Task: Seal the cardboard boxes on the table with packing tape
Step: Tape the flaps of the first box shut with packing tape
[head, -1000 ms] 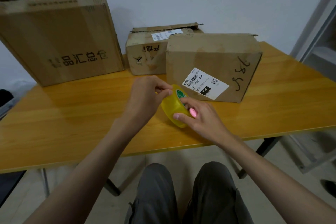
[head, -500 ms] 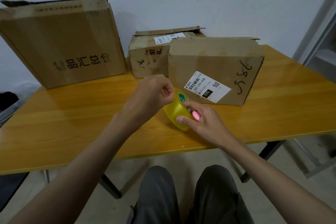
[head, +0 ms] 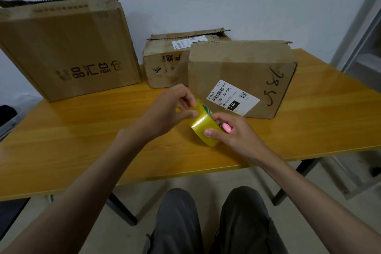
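Two hands at work above the tabletop (head: pixel 86 142) just before the labelled box (head: pixel 241 76): right hand (head: pixel 231 132) gripping the yellow tape roll (head: pixel 203 122), left hand (head: pixel 171 109) with fingers (head: pixel 190 114) pinched narrow at the roll's upper rim, apparently on the loose end. Best done by holding the roll steady, peeling slowly and evenly to avoid splitting, then drawing out enough to span the box's top seam.

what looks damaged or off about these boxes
The top edges of the small back box and the labelled front box are ragged and torn. The large box leans, tilted. None looks sealed yet.
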Demonstrator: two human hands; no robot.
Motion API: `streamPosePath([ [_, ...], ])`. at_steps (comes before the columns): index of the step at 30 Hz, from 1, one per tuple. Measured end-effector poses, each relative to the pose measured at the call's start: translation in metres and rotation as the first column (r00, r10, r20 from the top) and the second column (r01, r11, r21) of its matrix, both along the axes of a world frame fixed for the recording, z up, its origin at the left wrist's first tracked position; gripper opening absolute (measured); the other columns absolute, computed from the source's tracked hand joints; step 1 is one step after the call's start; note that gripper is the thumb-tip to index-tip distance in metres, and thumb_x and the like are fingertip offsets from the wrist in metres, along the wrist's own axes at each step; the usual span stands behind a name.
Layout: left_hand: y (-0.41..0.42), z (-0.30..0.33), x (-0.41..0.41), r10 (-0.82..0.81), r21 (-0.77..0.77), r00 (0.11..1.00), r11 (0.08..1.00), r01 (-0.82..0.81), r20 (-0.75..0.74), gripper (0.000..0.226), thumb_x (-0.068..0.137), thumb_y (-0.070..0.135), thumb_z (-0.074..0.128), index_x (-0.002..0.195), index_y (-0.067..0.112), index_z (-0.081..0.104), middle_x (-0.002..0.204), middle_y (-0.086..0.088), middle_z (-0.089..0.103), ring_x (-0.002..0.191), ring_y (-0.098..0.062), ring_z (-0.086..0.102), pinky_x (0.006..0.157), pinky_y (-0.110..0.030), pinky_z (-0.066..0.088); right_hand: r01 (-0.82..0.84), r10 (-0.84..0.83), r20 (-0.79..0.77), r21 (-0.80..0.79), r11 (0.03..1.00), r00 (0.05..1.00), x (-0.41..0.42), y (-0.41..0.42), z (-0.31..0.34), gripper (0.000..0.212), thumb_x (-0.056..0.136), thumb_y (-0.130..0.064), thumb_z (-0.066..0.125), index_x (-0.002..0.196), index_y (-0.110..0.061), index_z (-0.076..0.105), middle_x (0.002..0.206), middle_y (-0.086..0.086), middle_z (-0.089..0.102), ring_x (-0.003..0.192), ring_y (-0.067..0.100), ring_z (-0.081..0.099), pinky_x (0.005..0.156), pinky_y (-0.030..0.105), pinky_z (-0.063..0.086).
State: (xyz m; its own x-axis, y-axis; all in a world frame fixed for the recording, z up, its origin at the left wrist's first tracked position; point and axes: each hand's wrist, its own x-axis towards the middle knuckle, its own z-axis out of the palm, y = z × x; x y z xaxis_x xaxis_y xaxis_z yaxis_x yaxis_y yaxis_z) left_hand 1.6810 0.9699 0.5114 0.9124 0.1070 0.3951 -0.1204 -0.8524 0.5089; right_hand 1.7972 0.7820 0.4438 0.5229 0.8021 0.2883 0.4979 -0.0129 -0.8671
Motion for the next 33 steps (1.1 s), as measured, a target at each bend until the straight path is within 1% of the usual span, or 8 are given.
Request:
streamPosePath([
  [5, -0.003, -0.004, 0.004, 0.065, 0.056, 0.994, 0.996, -0.071, 0.091, 0.010, 0.087, 0.006, 0.073, 0.087, 0.011, 0.065, 0.089, 0.006, 0.063, 0.086, -0.007, 0.059, 0.075, -0.016, 0.051, 0.001, 0.003, 0.059, -0.078, 0.997, 0.998, -0.003, -0.004, -0.006, 0.055, 0.076, -0.071, 0.067, 0.097, -0.020, 0.070, 0.089, 0.003, 0.071, 0.083, 0.024, 0.066, 0.074, 0.055, 0.052],
  [11, -0.009, -0.013, 0.001, 0.109, 0.115, 0.986, 0.986, -0.124, 0.129, 0.014, 0.093, 0.005, 0.061, 0.087, 0.016, 0.055, 0.084, 0.004, 0.059, 0.078, -0.016, 0.055, 0.069, -0.042, 0.048, 0.085, -0.071, 0.178, -0.074, 0.994, 0.981, 0.001, -0.007, 0.004, 0.038, 0.081, -0.070, 0.057, 0.079, -0.032, 0.062, 0.073, -0.005, 0.064, 0.073, 0.016, 0.060, 0.069, 0.046, 0.047],
  [17, -0.016, 0.005, -0.006, 0.126, 0.047, 0.991, 0.991, -0.128, 0.045, 0.017, 0.091, 0.002, 0.062, 0.083, 0.014, 0.055, 0.077, 0.006, 0.060, 0.074, -0.013, 0.056, 0.067, -0.033, 0.046, 0.102, -0.067, 0.213, -0.157, 0.982, 0.975, 0.011, -0.008, 0.016, 0.064, 0.077, -0.080, 0.051, 0.080, -0.018, 0.066, 0.074, 0.010, 0.065, 0.074, 0.026, 0.061, 0.067, 0.049, 0.047],
  [21, -0.025, 0.036, -0.013, 0.098, -0.031, 0.995, 0.995, -0.098, -0.022, 0.012, 0.094, 0.002, 0.060, 0.087, 0.012, 0.059, 0.073, 0.005, 0.065, 0.071, -0.009, 0.064, 0.064, -0.018, 0.050, 0.217, -0.144, 0.321, -0.207, 0.954, 0.936, 0.014, -0.001, 0.035, 0.069, 0.078, -0.081, 0.050, 0.063, -0.013, 0.050, 0.059, 0.006, 0.049, 0.059, 0.020, 0.047, 0.057, 0.034, 0.028],
  [23, -0.019, 0.047, -0.012, 0.095, -0.054, 0.987, 0.993, -0.102, -0.129, 0.012, 0.093, 0.005, 0.064, 0.089, 0.014, 0.059, 0.078, 0.005, 0.066, 0.072, -0.005, 0.064, 0.062, -0.013, 0.049, 0.181, -0.127, 0.237, -0.222, 0.958, 0.963, 0.017, 0.000, 0.040, 0.064, 0.084, -0.066, 0.069, 0.059, -0.014, 0.043, 0.058, 0.000, 0.039, 0.055, 0.012, 0.038, 0.057, 0.032, 0.025],
  [27, -0.006, 0.051, -0.003, 0.102, -0.074, 0.968, 0.990, -0.122, -0.230, 0.027, 0.083, 0.005, 0.078, 0.093, 0.017, 0.056, 0.081, 0.006, 0.065, 0.063, 0.007, 0.057, 0.061, -0.013, 0.046, 0.053, -0.045, 0.038, -0.219, 0.974, 0.998, 0.015, -0.012, 0.037, 0.050, 0.083, -0.047, 0.078, 0.077, 0.001, 0.065, 0.067, 0.006, 0.048, 0.061, 0.008, 0.043, 0.056, 0.025, 0.029],
  [30, -0.005, 0.055, 0.006, 0.122, -0.079, 0.969, 0.987, -0.142, -0.216, 0.026, 0.085, 0.001, 0.074, 0.099, 0.012, 0.055, 0.081, 0.003, 0.066, 0.061, 0.009, 0.059, 0.056, -0.009, 0.043, -0.013, 0.006, -0.031, -0.233, 0.972, 1.000, 0.012, -0.015, 0.028, 0.032, 0.081, -0.037, 0.083, 0.092, -0.008, 0.075, 0.093, 0.008, 0.072, 0.086, 0.015, 0.064, 0.072, 0.038, 0.048],
  [33, -0.006, 0.071, 0.016, 0.129, -0.042, 0.961, 0.989, -0.143, -0.244, 0.025, 0.088, -0.005, 0.067, 0.098, 0.014, 0.053, 0.079, 0.002, 0.068, 0.065, 0.008, 0.064, 0.057, -0.008, 0.044, 0.022, -0.036, -0.067, -0.194, 0.981, 0.997, 0.007, -0.014, 0.027, 0.037, 0.080, -0.045, 0.083, 0.094, -0.011, 0.076, 0.104, 0.012, 0.074, 0.105, 0.024, 0.066, 0.087, 0.048, 0.051],
])
